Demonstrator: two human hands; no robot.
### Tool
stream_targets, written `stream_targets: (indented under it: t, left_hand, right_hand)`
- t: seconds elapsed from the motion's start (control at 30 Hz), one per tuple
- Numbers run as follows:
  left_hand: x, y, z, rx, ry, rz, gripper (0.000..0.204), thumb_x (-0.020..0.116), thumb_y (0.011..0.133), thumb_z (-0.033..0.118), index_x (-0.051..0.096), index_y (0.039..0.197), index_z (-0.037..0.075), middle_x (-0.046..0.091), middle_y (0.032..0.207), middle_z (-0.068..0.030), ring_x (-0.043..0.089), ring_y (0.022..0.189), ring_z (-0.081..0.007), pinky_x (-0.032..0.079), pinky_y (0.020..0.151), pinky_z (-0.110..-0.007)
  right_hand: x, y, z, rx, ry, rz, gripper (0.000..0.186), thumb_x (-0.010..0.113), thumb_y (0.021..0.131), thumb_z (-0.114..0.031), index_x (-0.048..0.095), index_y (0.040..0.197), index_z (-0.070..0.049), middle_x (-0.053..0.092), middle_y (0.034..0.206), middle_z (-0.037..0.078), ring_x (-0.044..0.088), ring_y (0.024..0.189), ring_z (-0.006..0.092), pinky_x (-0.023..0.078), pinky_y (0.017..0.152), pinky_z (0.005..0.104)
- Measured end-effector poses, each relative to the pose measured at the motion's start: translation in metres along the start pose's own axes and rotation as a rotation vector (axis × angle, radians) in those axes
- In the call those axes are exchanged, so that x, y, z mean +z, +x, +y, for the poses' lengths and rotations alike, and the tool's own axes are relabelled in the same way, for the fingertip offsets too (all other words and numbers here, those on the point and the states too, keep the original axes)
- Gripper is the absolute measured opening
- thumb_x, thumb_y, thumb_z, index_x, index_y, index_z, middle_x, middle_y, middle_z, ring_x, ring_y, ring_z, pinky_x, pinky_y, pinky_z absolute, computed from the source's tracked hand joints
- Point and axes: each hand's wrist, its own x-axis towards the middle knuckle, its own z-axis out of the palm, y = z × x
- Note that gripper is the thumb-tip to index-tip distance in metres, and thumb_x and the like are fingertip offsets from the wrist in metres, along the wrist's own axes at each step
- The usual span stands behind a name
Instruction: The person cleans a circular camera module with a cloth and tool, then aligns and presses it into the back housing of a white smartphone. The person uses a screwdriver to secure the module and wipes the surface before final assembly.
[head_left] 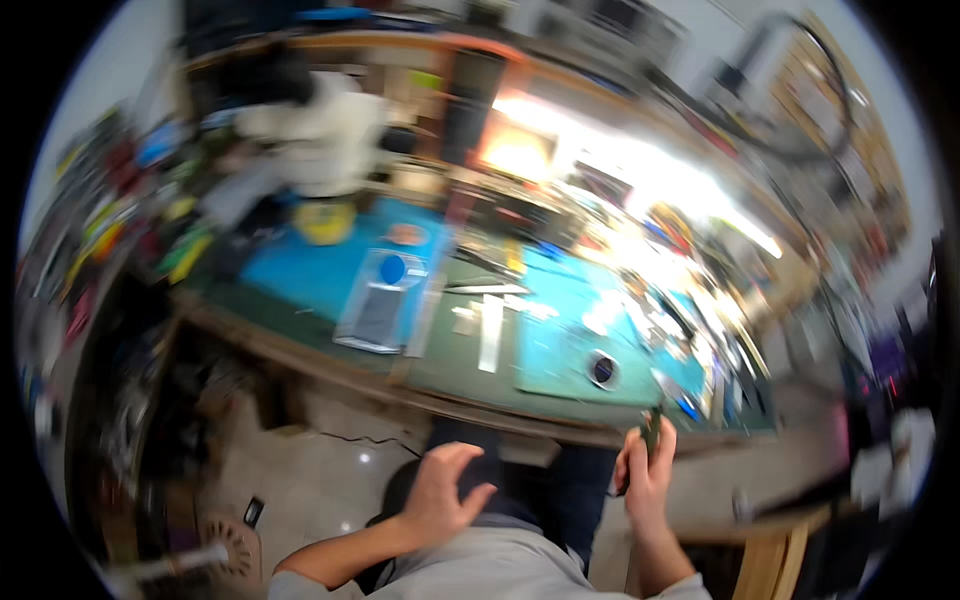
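A repair workshop: a long cluttered surface (330, 350) with blue cutting mats (300, 270), a white microscope (320, 135) at upper left, tools hanging along the left edge.

A matt green mat (440, 365) covers the wooden workbench (300, 345), above a glossy tiled floor (330, 470).

Open floor (330, 470) at lower left, below the table (440, 375) edge. Crowded at centre: flat clear package (382, 300), pale strips (490, 325), round black ring (602, 369). Blurred clutter at upper right.
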Motion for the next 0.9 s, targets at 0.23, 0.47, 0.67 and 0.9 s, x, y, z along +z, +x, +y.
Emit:
stream_targets:
  t: [0.23,0.47,0.67,0.9]
  left_hand:
    - [0.061,0.149,0.042,0.413,0.091,-0.148,0.058,0.083,0.085,0.007,0.061,0.138,0.001,0.067,0.125,-0.0176,0.063,0.116,-0.0383,0.05,0.102,-0.048]
    - [0.107,0.198,0.045,0.271,0.204,-0.265,0.072,0.088,0.082,0.013,0.057,0.146,0.001,0.066,0.132,-0.0165,0.059,0.124,-0.0357,0.047,0.105,-0.046]
    - [0.116,0.195,0.053,0.185,0.31,-0.217,0.071,0.088,0.082,0.015,0.058,0.145,0.002,0.068,0.127,-0.0143,0.06,0.121,-0.0332,0.047,0.101,-0.044]
    - [0.122,0.198,0.054,0.141,0.276,-0.221,0.074,0.09,0.08,0.015,0.059,0.146,0.003,0.07,0.128,-0.0123,0.061,0.119,-0.0321,0.048,0.101,-0.044]
  right_hand:
    - [-0.144,-0.021,-0.055,0.009,-0.839,-0.069,0.067,0.075,0.092,-0.003,0.051,0.155,-0.008,0.068,0.115,0.013,0.07,0.09,0.0278,0.056,0.078,0.0381]
    - [-0.145,0.029,-0.048,-0.027,-1.012,-0.305,0.073,0.081,0.088,-0.007,0.054,0.155,-0.014,0.068,0.112,0.01,0.07,0.088,0.0308,0.058,0.075,0.0402]
    - [-0.154,0.075,-0.03,-0.293,-1.048,-0.403,0.064,0.081,0.084,-0.004,0.065,0.146,-0.012,0.069,0.106,0.007,0.07,0.088,0.026,0.058,0.071,0.0376]
    - [-0.161,0.09,-0.013,-0.301,-1.051,-0.444,0.065,0.082,0.082,-0.005,0.067,0.145,-0.013,0.068,0.105,0.007,0.07,0.087,0.0244,0.058,0.069,0.0364]
